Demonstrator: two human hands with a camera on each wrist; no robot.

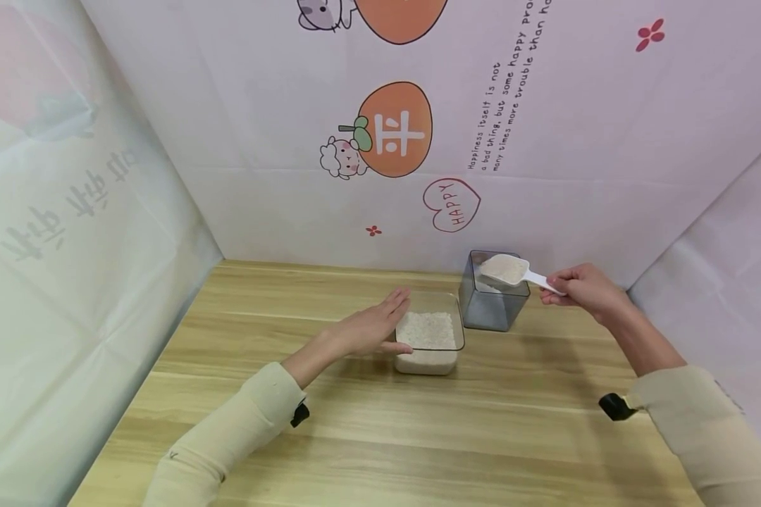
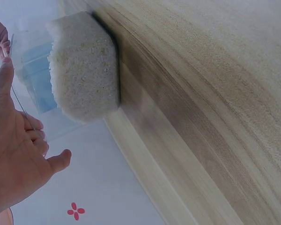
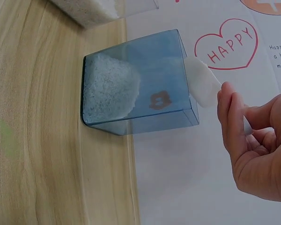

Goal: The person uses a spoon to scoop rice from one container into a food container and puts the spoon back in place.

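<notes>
My right hand (image 1: pixel 585 290) pinches the handle of a white scoop (image 1: pixel 506 269), heaped with white grains that look like rice. The scoop's bowl is over the mouth of a blue-tinted clear box (image 3: pixel 145 84), which has rice (image 3: pixel 110 86) in its lower part. Beside that box, to its left, stands a wider clear container (image 1: pixel 459 338) holding more rice (image 2: pixel 84 65). My left hand (image 1: pixel 374 327) rests against this container's left rim, thumb toward the near side and fingers extended toward the far side.
Both containers stand on a wood-grain table (image 1: pixel 355 436), near its back edge. A white printed sheet (image 1: pixel 279 155) rises behind them, and pale sheets hang at the left (image 1: pixel 89 232) and right (image 1: pixel 735 282) sides.
</notes>
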